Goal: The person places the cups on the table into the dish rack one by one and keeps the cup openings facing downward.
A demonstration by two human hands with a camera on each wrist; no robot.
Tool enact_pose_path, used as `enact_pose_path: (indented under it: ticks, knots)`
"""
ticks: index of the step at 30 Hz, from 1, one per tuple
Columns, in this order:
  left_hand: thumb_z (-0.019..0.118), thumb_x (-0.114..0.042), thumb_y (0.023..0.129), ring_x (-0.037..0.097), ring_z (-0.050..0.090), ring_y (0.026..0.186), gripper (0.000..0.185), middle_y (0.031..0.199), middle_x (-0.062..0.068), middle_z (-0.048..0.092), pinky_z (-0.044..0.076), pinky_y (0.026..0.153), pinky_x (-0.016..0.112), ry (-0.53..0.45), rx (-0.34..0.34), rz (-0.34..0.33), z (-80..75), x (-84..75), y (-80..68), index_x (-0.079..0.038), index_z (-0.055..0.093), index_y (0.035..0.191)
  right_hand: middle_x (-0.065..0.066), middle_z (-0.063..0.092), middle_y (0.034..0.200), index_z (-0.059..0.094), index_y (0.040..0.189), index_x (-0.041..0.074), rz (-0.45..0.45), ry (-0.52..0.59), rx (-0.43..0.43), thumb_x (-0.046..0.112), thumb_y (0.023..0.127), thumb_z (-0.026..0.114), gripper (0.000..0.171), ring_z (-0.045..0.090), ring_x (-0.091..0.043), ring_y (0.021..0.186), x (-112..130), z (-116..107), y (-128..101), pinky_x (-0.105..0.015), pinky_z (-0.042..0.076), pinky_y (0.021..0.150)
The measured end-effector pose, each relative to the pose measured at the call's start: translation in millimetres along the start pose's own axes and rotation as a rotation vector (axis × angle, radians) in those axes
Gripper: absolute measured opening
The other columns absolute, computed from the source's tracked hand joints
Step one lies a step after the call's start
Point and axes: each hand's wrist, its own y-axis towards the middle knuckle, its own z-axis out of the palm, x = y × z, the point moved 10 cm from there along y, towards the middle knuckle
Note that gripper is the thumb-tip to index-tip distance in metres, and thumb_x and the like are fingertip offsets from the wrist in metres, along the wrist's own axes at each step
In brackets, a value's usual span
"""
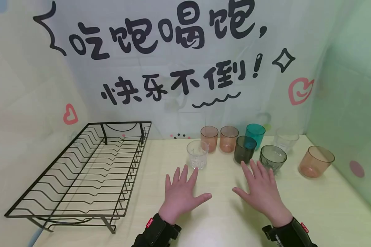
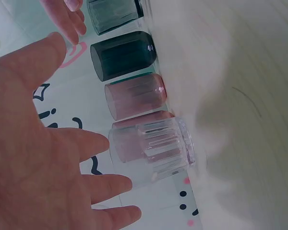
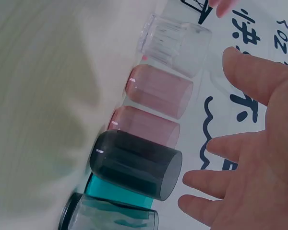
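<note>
Fingers splayed flat, gripping nothing: the left hand (image 1: 180, 192) hovers just short of the clear glass (image 1: 197, 154), the right hand (image 1: 261, 192) just right of it (near the dark glass (image 1: 245, 149)). Rack (image 1: 80, 171) stands left, awaiting.

pale wooden table (image 1: 312, 212), lettered wall banner (image 1: 173, 68), green side wall (image 1: 352, 96)

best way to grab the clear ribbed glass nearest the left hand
Wrap the left hand round the ribbed side wall of the clear glass, coming from the front. It stands upright, mouth up, ahead of the other cups, so its near side is free; the orange cup crowds its back.
</note>
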Motion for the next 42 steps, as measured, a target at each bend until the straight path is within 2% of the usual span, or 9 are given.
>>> enact_pose_path:
  ticks: [8,15,24,35,42]
  knots:
    - [0.058,-0.074,0.081,0.045,0.026,0.142,0.093,0.156,0.019,0.032,0.016,0.110,0.069,0.006,-0.026,0.020,2.3,-3.9,2.4,-0.019,0.039,0.153,-0.030,0.037,0.148,0.042,0.148,0.002,-0.022,0.012,-0.063,0.045,0.081,0.078,0.087,0.027,-0.050,0.137,-11,-13,0,-0.073,0.016,0.106]
    - [0.059,-0.074,0.081,0.046,0.032,0.138,0.091,0.153,0.020,0.036,0.025,0.108,0.066,-0.014,-0.056,0.050,-2.4,-8.8,1.2,-0.018,0.043,0.151,-0.029,0.040,0.144,0.045,0.144,0.000,-0.052,0.013,-0.125,0.042,0.077,0.081,0.087,0.031,-0.051,0.132,-19,-27,0,-0.073,0.020,0.103]
    - [0.058,-0.074,0.082,0.043,0.034,0.136,0.092,0.154,0.020,0.035,0.029,0.108,0.060,-0.027,-0.060,0.067,-3.6,-12.8,1.2,-0.017,0.042,0.152,-0.031,0.046,0.137,0.049,0.138,-0.004,-0.094,0.006,-0.204,0.037,0.072,0.085,0.086,0.038,-0.051,0.126,-29,-45,2,-0.069,0.028,0.099]
    - [0.060,-0.072,0.083,0.040,0.039,0.131,0.090,0.152,0.019,0.037,0.030,0.107,0.056,-0.066,-0.077,0.075,-9.9,-16.8,1.3,-0.014,0.044,0.150,-0.030,0.052,0.129,0.050,0.133,-0.010,-0.109,-0.030,-0.232,0.033,0.069,0.087,0.086,0.046,-0.049,0.118,-44,-52,11,-0.064,0.035,0.097]
    - [0.060,-0.072,0.083,0.039,0.041,0.130,0.090,0.150,0.019,0.041,0.032,0.107,0.056,-0.063,-0.088,0.084,-14.0,-20.7,1.3,-0.012,0.045,0.149,-0.031,0.058,0.119,0.053,0.126,-0.012,-0.114,-0.036,-0.263,0.030,0.067,0.089,0.081,0.053,-0.049,0.109,-53,-53,16,-0.062,0.042,0.091]
